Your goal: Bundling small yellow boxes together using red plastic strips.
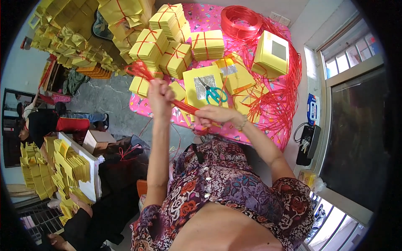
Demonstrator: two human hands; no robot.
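Stretched between my two hands is a bundle of red plastic strapping strands, its loose looped end fanning out past my left fist. My left hand is closed around it, raised near the table's left front edge. Lower and to the right, my right hand also grips the bundle, fingers curled. Just beyond my right hand, teal-handled scissors lie on a flat yellow paper packet with a silvery square. Farther back stand stacks of yellow paper tied crosswise with red strands.
The table has a pink patterned cover. A red coil of strapping lies at its back, and loose red strands spread along the right. A tall yellow stack stands there. At left, other people work beside a white table of yellow paper.
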